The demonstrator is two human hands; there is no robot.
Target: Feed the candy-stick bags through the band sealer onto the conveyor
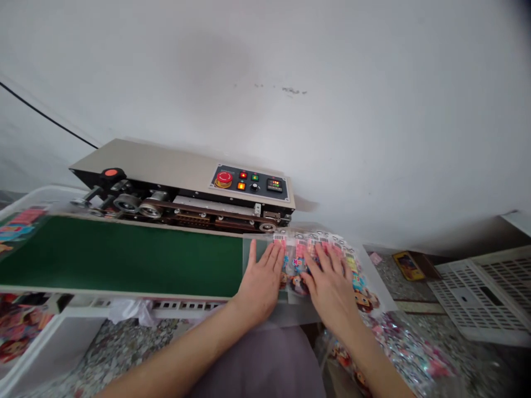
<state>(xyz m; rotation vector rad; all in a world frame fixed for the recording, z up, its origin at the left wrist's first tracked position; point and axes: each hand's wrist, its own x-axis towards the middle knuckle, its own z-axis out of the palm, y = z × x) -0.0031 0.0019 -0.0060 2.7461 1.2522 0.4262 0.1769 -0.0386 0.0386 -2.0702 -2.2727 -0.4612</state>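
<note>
My left hand point(262, 284) lies flat, palm down, its thumb and fingers spread over a clear plastic bag point(250, 254) at the right end of a green conveyor belt point(136, 257). Beside it, my right hand point(332, 293) rests with outstretched fingers on a row of overlapping clear packets point(297, 265). They carry pink tops and colourful cartoon figures. More printed packets point(362, 298) fan out to the right of my right hand. Neither hand is closed round anything. The band sealing machine point(182, 171) stands just behind the belt, with lit buttons and a small display.
A printed packet point(19, 229) lies at the belt's far left. Below the belt is a white bin point(62, 342). Shiny plastic bags point(415, 354) sit at lower right, near a small box point(410, 266) and white perforated crates point(477, 296). The wall point(352, 110) closes off the back.
</note>
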